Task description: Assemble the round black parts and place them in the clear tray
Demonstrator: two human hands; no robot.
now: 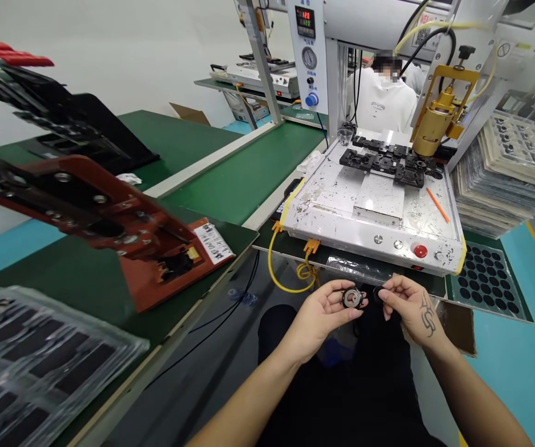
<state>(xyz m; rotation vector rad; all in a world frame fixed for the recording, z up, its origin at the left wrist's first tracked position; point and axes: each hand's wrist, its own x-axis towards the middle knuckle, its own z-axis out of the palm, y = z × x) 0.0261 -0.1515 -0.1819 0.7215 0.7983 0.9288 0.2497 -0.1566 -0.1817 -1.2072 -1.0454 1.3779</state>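
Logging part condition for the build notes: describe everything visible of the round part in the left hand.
The round part has a black outer rim around a pale, metallic-looking ring, with a skin-toned patch at its centre, probably a finger seen through an opening. The fingers of the left hand hold it by its edge, its face towards the camera, above the lap and just short of the bench edge. The dark disc in the right hand is apart from it. Fine detail is too small to read.
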